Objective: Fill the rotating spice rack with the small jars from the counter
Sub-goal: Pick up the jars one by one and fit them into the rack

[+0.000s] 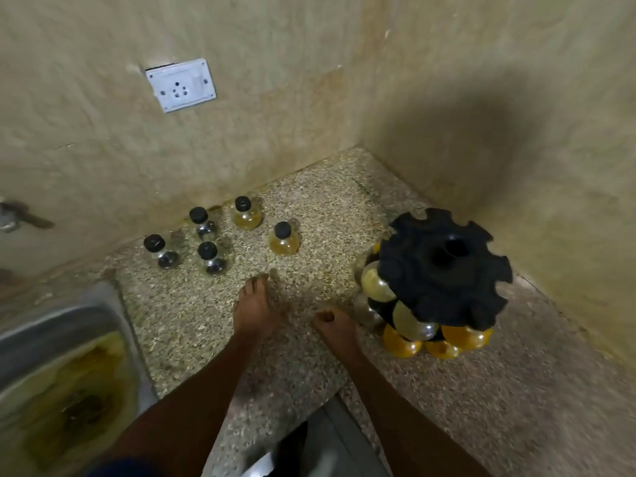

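A black rotating spice rack point(444, 266) stands on the speckled counter point(192, 325) at the right, with several yellow and orange jars point(411, 321) held round its lower tiers. Several small black-capped jars stand loose near the back wall: two with yellow contents point(283, 239) point(245, 215) and three with dark contents point(160, 252) point(210, 259) point(203, 224). My left hand point(253, 309) lies flat, fingers straight, just short of the loose jars and touching none. My right hand point(334, 325) is loosely curled, empty, just left of the rack's lower jars.
A steel sink point(62, 366) with yellowish residue sits at the left edge of the counter. A white wall socket point(180, 85) is on the back wall. Tiled walls meet in a corner behind the rack. A tap handle point(20, 216) sticks out at far left.
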